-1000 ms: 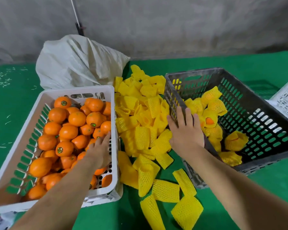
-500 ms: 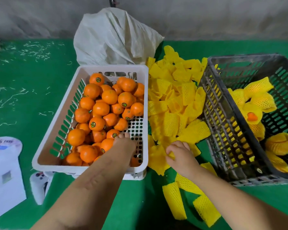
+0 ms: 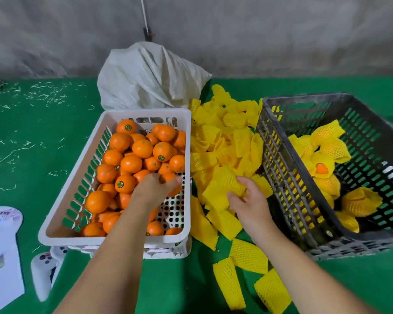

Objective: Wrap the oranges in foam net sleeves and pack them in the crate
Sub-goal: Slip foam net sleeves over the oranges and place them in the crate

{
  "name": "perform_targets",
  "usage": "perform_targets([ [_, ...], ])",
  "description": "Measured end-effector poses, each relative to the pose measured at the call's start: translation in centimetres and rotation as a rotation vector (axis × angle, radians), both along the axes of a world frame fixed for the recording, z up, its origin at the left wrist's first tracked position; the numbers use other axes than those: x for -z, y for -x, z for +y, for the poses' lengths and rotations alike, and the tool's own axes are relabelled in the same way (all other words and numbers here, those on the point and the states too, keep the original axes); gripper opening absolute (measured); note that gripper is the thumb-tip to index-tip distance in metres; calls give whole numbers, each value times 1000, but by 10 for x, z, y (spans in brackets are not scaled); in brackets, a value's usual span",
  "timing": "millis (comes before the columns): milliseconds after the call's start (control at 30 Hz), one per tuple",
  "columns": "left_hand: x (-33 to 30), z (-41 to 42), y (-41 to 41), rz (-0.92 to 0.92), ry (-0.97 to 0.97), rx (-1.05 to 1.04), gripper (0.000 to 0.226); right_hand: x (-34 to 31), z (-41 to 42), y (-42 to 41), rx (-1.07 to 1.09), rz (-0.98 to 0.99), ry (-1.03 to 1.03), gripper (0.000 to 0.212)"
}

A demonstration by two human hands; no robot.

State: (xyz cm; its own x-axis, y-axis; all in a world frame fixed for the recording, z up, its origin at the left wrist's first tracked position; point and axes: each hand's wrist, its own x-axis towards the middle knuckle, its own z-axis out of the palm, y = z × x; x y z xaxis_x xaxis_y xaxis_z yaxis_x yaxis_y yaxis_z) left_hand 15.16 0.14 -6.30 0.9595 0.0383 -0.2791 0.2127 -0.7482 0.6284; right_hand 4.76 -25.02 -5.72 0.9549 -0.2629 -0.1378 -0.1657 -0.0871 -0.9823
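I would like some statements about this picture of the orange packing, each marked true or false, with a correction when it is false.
1. The left hand reaches into the white crate of bare oranges. True.
2. The right hand rests on the rim of the dark crate. False: it grips a yellow foam sleeve from the pile between the crates.
3. The dark crate holds some oranges already wrapped in foam net. True.
4. The white sack lies inside the dark crate. False: it stands behind the white crate.
5. The surface is covered in red cloth. False: the covering is green.
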Motion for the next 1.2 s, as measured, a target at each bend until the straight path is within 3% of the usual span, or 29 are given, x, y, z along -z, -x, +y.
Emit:
perform_targets([
  [100,-27,-16,37,-246,591,-186,65,-17,1,1,82,-37,74,45],
  [200,-36,-45,70,-149,1057,-167,59,-35,7,2,106,-125,37,36],
  [267,-35,-61,83,-55,1244,-128,68,-45,13,5,93,-157,-15,29],
  [367,-31,-70,91,-12,1272,-29,82,-54,16,9,83,-235,100,21],
  [567,-29,-65,92,140,1413,-13,81,-54,15,13,254,-313,141,40],
  [633,-26,-63,96,206,1459,89,77,-56,17,10,294,-353,279,30],
  [733,-25,-63,99,231,1406,168,91,-53,24,0,153,-289,440,15],
  [833,-28,-67,99,234,1364,142,97,-51,26,-2,32,-253,407,11],
  [1200,-30,-81,100,-5,1323,-23,77,-51,14,22,-35,-274,245,14],
])
